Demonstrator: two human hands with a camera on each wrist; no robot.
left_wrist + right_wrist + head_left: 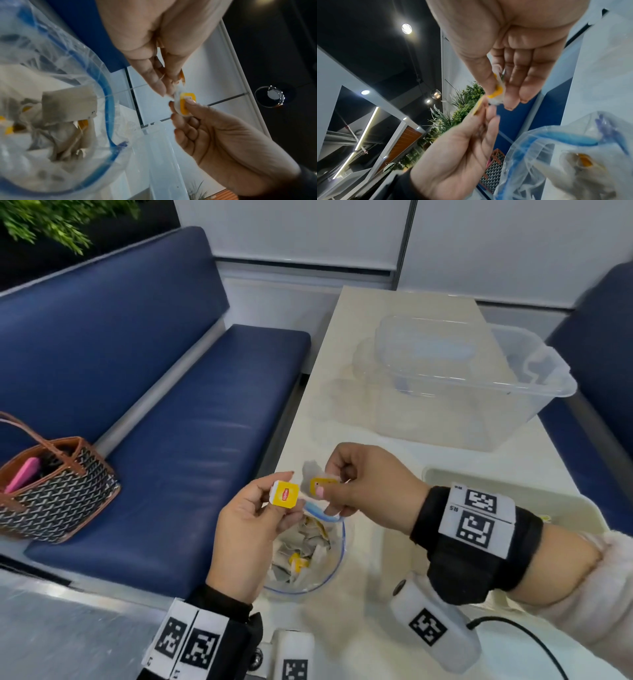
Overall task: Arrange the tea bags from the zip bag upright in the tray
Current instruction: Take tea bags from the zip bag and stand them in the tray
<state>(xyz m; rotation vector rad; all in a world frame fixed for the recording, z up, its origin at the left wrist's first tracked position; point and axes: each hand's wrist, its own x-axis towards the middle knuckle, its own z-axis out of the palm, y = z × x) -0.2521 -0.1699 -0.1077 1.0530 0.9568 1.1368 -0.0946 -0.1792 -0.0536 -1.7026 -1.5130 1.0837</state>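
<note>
Over the mouth of the clear zip bag (337, 546), my left hand (278, 492) pinches a yellow Lipton tag (285, 497). In the left wrist view a thin string (120, 91) runs from those fingers toward a tea bag in the zip bag (106, 97). Just to the right, my right hand (324, 482) pinches a tea bag (311, 469) with its own yellow tag (323, 481), seen close in the right wrist view (498, 91). Several more tea bags (301, 553) lie jumbled in the bag. The cream tray (445, 474) lies to the right, mostly hidden behind my right wrist.
A clear plastic tub (534, 392) stands at the back of the narrow white table (394, 302). Blue bench seats (191, 422) flank it, and a patterned handbag (58, 487) sits on the left one. A black cable (527, 635) crosses the table's near right.
</note>
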